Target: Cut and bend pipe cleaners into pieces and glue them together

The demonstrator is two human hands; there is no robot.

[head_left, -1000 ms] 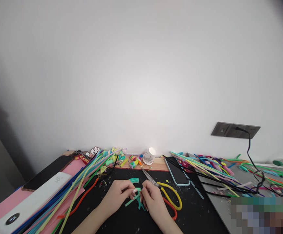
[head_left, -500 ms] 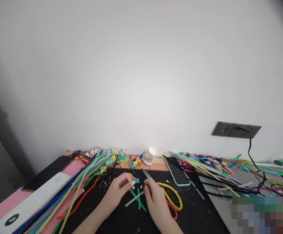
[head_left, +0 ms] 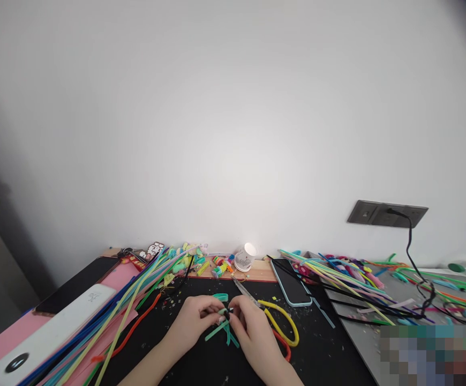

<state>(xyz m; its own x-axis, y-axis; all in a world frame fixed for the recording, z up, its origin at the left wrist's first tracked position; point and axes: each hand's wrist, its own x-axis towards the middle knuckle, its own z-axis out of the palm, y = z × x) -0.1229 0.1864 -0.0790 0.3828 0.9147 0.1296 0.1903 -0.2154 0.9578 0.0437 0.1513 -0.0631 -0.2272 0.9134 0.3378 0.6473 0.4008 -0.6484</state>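
Note:
My left hand (head_left: 195,320) and my right hand (head_left: 253,328) meet over the black mat (head_left: 201,364) near the front edge of the desk. The fingertips of both pinch a small bundle of green pipe-cleaner pieces (head_left: 222,331) where they cross; loose green ends fan out below the fingers. A short curled teal piece (head_left: 220,296) lies on the mat just behind the hands. Scissors (head_left: 271,316) with yellow and red handles lie right beside my right hand, blades pointing back-left.
A phone (head_left: 291,283) in a pale blue case lies right of the scissors. Long coloured pipe cleaners (head_left: 136,300) stretch across the left; another heap (head_left: 349,279) covers the right. A white power bank (head_left: 48,338) lies far left. A small white cup (head_left: 245,258) stands by the wall.
Half a second ago my hands were slightly apart with the green pieces lying on the mat. Now both hands have closed together on the bundle again.

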